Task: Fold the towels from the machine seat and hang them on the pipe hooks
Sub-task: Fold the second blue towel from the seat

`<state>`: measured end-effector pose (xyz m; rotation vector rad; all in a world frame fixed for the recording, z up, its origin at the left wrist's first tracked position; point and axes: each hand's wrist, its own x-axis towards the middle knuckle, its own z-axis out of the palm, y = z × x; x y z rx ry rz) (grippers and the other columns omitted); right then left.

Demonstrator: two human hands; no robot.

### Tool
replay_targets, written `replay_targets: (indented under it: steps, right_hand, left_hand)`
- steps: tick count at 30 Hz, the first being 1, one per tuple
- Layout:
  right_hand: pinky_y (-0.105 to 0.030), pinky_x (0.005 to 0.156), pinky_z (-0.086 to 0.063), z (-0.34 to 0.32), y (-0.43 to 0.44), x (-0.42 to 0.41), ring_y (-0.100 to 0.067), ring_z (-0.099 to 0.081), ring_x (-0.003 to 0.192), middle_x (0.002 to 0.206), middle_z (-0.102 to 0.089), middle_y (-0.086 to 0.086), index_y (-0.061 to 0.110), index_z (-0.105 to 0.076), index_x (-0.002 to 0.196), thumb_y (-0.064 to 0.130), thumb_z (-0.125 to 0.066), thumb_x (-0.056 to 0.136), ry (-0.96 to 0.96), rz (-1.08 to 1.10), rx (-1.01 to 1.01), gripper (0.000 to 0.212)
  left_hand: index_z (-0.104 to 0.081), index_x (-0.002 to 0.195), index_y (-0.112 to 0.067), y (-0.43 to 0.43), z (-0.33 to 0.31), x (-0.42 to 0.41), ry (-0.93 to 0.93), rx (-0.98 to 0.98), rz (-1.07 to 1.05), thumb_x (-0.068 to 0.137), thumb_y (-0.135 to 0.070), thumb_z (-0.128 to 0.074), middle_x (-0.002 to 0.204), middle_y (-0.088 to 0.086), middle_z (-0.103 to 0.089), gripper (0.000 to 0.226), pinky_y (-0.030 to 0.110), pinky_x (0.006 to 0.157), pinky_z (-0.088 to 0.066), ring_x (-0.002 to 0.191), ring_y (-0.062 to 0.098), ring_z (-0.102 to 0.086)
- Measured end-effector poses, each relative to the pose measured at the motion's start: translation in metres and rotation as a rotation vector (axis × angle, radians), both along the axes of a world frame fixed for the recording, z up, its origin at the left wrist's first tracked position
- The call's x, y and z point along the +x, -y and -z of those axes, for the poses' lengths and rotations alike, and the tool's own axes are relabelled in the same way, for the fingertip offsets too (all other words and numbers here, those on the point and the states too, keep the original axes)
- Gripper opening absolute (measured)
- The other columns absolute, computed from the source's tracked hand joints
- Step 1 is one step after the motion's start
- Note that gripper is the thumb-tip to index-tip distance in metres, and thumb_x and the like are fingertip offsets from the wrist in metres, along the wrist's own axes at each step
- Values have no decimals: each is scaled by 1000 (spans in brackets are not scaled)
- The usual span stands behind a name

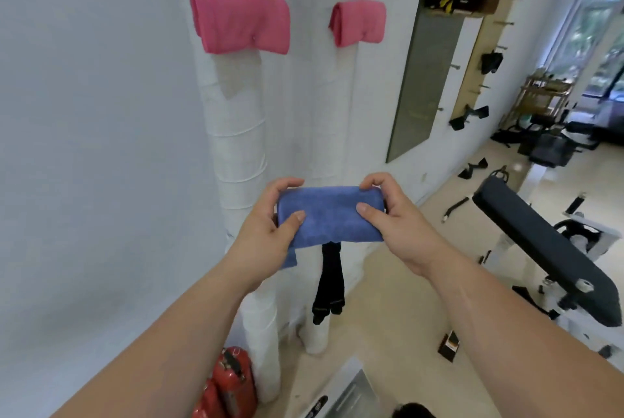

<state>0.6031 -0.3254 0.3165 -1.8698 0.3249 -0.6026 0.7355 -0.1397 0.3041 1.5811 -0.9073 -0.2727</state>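
- L hand (270, 227) pinches the left end of the folded blue towel (329, 215): thumb on the near face, fingers curled over the top edge to the far side.
- R hand (393, 215) grips the right end the same way, thumb flat on the near face, fingers hooked over the top corner.
- On my feed the towel is a compact flat rectangle, held abt level in the air betw both hands, in front of the white wrapped pipes. One loose flap hangs below the L hand.
- Left pipe (239, 161) carries a bigger pink towel (241, 21) up high. Right pipe (332, 114) carries a smaller pink towel (359, 22) at abt the same height. Both are folded and draped; whatever holds them is hidden by the cloth.
- Blue towel sits well below both pink ones, roughly betw the 2 pipes as I see it.
- Black strap-like item (329, 286) hangs just under the blue towel, in front of the right pipe. Can't tell what it hangs from.
- Dark padded bench seat (540, 249) off to the right, tilted, on a white frame.
- Red extinguishers (233, 380) stand at the base of the left pipe, near the bottom edge.
- Tall mirror panel (422, 80) on the wall further right; small black gear bits (472, 169) lie on the pale floor (388, 299) beyond.
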Motion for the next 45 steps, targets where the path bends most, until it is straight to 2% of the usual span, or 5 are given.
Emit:
replay_targets:
  steps: [7,21,29,36,45]
  right_hand:
    - [-9,77,-44,-71,56,50,0,-60,89,91,-67,16,23,-69,81,0,-50,97,209,-60,-95,33]
    - [-28,74,-60,-277,307,132,-12,-70,88,102,-71,7,23,-69,93,8,-84,78,546,-374,-216,26]
    - [-17,75,-55,-382,358,211,-9,-67,95,109,-68,8,22,-69,98,14,-80,84,720,-415,-298,19]
    - [-45,88,-60,-463,376,258,-21,-67,105,113,-68,1,20,-70,99,21,-76,88,849,-427,-265,13]
    - [-14,83,-46,-505,373,325,-14,-60,105,120,-62,-3,24,-68,98,19,-73,88,913,-326,-412,12]
  left_hand:
    - [-72,84,-30,64,-70,30,242,-79,-174,99,-1,-47,119,-6,-54,42,21,97,-43,105,-5,-55]
    - [-71,80,-41,289,-286,73,689,-213,-501,76,-11,-85,115,-15,-56,34,2,78,-43,101,-10,-57]
    - [-70,86,-35,341,-391,116,801,-197,-671,78,-15,-83,122,-3,-57,25,20,83,-48,106,9,-60]
    - [-69,84,-28,364,-472,142,921,-235,-752,77,-10,-80,120,2,-60,23,15,70,-47,97,13,-63]
    - [-72,91,-19,374,-510,179,855,-234,-868,79,-4,-78,112,-1,-63,20,17,64,-48,87,5,-61]
